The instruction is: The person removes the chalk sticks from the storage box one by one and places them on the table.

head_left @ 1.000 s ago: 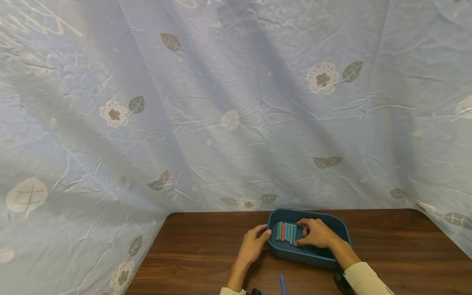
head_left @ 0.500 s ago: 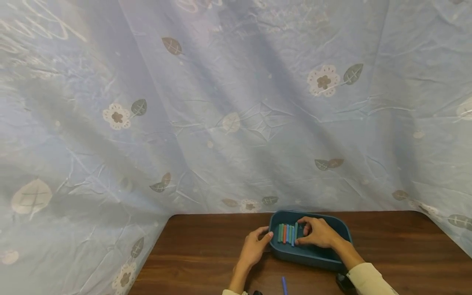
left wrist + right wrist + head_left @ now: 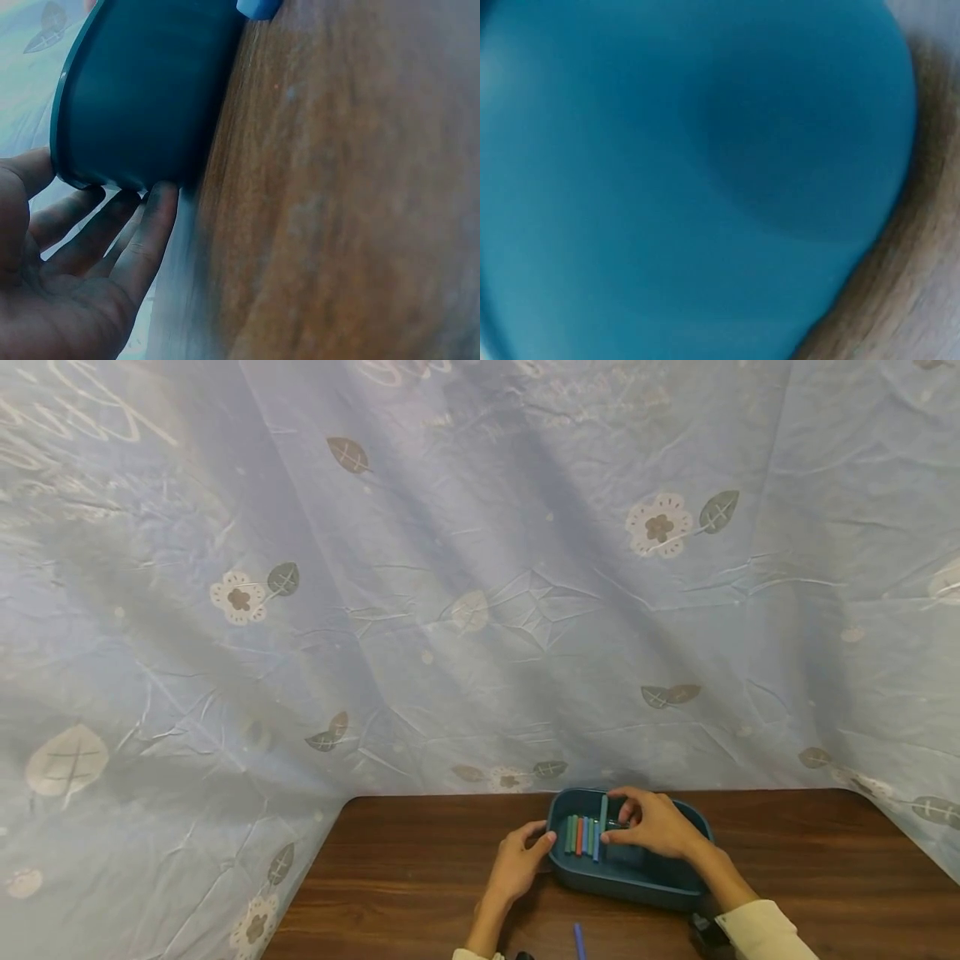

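Note:
A deep teal tray stands on the table. My left hand holds its left end, the thumb at the rim and the fingers against the outer wall in the left wrist view. Inside the tray, at the left, a row of chalk-like sticks in green, red and blue lies side by side. Over the row's right end, my right hand pinches a teal-green chalk-like stick between thumb and forefinger, near its two ends. The right wrist view has only the tray's blurred inside, not the hand.
A blue-violet stick lies on the brown wooden table in front of the tray. Behind the table hangs a pale cloth with leaf and flower prints. A dark object sits by the right sleeve.
My right hand has risen a little, and the teal-green stick now stands up beyond the row's far ends. The left hand stays at the tray's left end. The view has shifted slightly.

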`<state>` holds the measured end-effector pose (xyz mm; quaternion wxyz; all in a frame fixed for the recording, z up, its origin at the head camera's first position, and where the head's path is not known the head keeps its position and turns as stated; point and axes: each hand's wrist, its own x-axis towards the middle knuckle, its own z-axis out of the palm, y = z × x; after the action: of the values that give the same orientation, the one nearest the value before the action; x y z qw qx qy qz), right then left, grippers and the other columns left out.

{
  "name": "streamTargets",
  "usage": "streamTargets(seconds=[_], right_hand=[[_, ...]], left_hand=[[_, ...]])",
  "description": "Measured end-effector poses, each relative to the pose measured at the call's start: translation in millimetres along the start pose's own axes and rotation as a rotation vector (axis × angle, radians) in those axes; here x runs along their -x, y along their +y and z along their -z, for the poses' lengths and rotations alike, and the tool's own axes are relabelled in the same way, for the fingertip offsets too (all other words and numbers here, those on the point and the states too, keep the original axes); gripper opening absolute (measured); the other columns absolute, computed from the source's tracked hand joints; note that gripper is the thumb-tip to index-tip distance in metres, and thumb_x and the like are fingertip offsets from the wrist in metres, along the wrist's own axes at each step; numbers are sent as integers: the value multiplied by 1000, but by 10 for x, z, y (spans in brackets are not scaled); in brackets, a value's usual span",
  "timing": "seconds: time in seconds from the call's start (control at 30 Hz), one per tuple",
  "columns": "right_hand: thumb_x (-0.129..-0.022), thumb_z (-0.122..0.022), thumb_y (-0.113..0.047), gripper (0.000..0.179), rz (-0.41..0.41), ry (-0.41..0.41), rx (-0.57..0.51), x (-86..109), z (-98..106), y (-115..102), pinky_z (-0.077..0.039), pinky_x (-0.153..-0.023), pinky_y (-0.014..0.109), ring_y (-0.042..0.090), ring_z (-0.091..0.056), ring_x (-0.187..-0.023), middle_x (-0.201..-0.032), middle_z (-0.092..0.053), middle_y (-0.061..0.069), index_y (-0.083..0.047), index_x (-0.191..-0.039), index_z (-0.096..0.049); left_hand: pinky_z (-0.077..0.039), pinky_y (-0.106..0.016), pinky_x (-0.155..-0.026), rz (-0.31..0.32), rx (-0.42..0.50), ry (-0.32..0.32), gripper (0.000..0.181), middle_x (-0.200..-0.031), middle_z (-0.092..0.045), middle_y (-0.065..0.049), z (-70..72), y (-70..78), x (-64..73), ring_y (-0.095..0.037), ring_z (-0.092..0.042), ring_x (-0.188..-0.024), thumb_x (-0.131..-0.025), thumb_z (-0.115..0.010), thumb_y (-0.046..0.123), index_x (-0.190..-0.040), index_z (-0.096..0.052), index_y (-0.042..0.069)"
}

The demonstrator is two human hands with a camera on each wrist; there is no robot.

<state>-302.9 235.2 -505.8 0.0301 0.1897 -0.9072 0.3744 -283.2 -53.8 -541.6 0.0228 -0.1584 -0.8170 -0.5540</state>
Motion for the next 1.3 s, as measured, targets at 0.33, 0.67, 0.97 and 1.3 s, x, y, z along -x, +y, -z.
streamTargets(seconds=[0.33, 0.67, 0.97, 1.3], right_hand=[[-88, -88, -49, 78, 33, 30, 16, 136, 48, -162, -51, -69, 26, 3, -61, -78, -98, -68, 0, -6, -146, -59], [-87, -89, -46, 74, 31, 68, -28, 355, 44, -403, -51, -68, 26, 3, -62, -82, -98, -68, -4, -10, -145, -61], [-89, -89, -39, 68, 122, 96, -80, 543, -12, -565, -56, -69, 25, 3, -62, -83, -97, -69, 0, -9, -144, -61], [-90, -87, -41, 71, 168, 24, -104, 690, -88, -690, -58, -72, 26, 2, -61, -85, -98, -66, -4, -8, -146, -59]], left_hand=[[-51, -58, -111, 3, -9, 0, 42, -131, -76, -17, -1, -5, 3, -36, -69, -128, -107, -66, 32, -136, -71, 1], [-53, -53, -109, -5, -16, -1, 42, -129, -77, -16, -7, -18, -6, -35, -70, -127, -108, -66, 30, -136, -71, 0], [-54, -45, -107, -1, -3, -2, 42, -127, -78, -12, -9, -41, -6, -30, -71, -123, -107, -66, 32, -135, -72, 2], [-51, -57, -111, -3, -14, -1, 42, -132, -76, -17, -18, -23, -13, -36, -68, -129, -108, -66, 31, -136, -71, 1]])
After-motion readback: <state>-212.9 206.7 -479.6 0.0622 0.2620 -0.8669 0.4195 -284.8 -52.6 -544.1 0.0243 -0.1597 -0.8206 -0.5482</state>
